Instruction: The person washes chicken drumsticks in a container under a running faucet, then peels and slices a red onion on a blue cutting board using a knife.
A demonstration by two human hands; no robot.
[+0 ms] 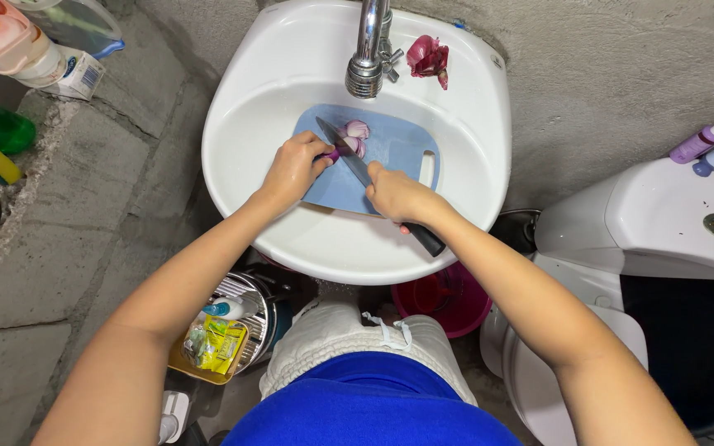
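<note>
Onion (357,137) half hidden under left hand (293,168) gripping it; right hand (397,196) clamps knife (355,162), handle mostly covered.

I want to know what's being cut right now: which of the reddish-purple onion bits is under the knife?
The piece on the blue cutting board: the onion pinned by the left hand, beside the knife held by the right hand. The onion peel lies untouched on the sink rim.

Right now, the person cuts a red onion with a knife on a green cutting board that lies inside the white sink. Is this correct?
Not quite: the cutting board is light blue, not green. The head view shows it. The rest holds: the right hand holds the knife, the left hand steadies the red onion, and the board lies inside the white sink.
</note>
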